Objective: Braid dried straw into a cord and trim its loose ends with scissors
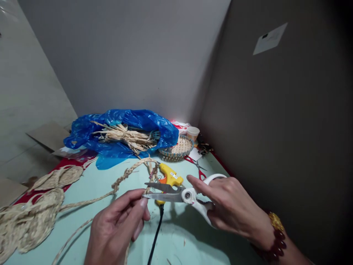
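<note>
My left hand (118, 224) pinches a braided straw cord (121, 179) between thumb and fingers. The cord loops up over the mint-green tabletop and runs left to flat woven straw pieces (41, 217). In my right hand (231, 202) is a pair of white-handled scissors (189, 195), fingers in the handle loops and index finger stretched along the top. The blades are parted, their tips at the cord just by my left fingertips. Behind the blades lies a yellow hot glue gun (171, 176), its black cable (156, 232) running toward me.
A blue plastic bag (116, 117) holding bundled dry straw (124, 135) lies at the back. Beside it sit a round woven basket (179, 146), a paper cup (193, 132) and red-handled scissors (196, 163). A dark wall (275, 129) bounds the right side.
</note>
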The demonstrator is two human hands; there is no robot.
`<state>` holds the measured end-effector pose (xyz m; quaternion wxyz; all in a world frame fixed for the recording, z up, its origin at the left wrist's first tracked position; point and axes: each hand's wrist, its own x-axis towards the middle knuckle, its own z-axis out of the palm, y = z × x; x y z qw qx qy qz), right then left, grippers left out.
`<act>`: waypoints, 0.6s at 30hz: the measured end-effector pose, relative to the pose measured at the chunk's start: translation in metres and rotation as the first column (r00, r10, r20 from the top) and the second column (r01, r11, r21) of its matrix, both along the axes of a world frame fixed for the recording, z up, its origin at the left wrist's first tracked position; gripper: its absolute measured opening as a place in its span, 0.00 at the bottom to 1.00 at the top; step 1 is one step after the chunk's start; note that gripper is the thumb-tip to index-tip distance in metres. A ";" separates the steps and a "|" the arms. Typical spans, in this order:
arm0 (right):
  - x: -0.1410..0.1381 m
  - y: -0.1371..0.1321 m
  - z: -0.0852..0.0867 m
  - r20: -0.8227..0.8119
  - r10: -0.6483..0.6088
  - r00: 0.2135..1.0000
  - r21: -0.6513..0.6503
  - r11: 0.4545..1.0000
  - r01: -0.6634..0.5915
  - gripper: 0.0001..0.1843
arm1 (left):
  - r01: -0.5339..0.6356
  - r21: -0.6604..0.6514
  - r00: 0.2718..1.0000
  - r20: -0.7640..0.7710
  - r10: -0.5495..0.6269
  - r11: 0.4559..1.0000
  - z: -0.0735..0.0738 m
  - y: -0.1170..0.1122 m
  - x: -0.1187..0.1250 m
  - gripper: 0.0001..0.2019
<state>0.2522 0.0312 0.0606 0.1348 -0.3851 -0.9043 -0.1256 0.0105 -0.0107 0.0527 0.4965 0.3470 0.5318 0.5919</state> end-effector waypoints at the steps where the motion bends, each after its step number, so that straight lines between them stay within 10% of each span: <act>1: 0.000 0.000 -0.001 0.000 -0.002 1.000 -0.011 1.000 0.002 0.38 | -0.009 0.003 1.000 -0.010 0.009 1.000 -0.001 -0.001 0.000 0.15; 18: -0.007 0.007 -0.013 0.009 -0.070 0.997 -0.100 0.992 0.071 0.37 | -0.082 0.054 0.987 -0.135 0.089 0.995 -0.001 -0.002 0.000 0.11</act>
